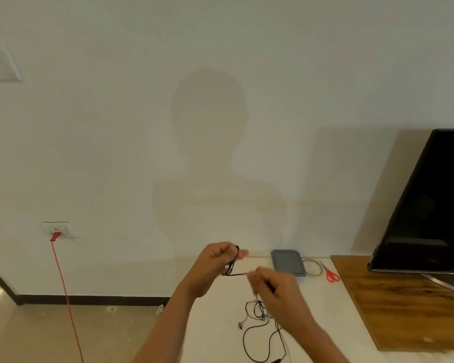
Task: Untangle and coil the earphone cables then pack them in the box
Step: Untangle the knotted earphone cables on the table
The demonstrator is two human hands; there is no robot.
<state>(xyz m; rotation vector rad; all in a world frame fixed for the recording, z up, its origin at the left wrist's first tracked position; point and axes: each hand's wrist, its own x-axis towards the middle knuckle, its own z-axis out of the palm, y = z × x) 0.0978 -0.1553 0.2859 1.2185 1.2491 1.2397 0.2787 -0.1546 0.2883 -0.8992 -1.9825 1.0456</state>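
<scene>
Your left grip (216, 260) clamps the coiled cable (233, 261); your right grip (271, 285) pinches its tail. Pull hard and the tangle (258, 311) by the counter's (215, 326) front edge may knot.

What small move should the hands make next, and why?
Probably wind another loop onto the left hand: it holds a small coil, the right hand pinches the strand leading off it, and much earphone cable lies loose on the table.

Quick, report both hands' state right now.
Left hand: holds the black cable, looped round its fingers.
Right hand: pinches the same cable's loose stretch.
</scene>
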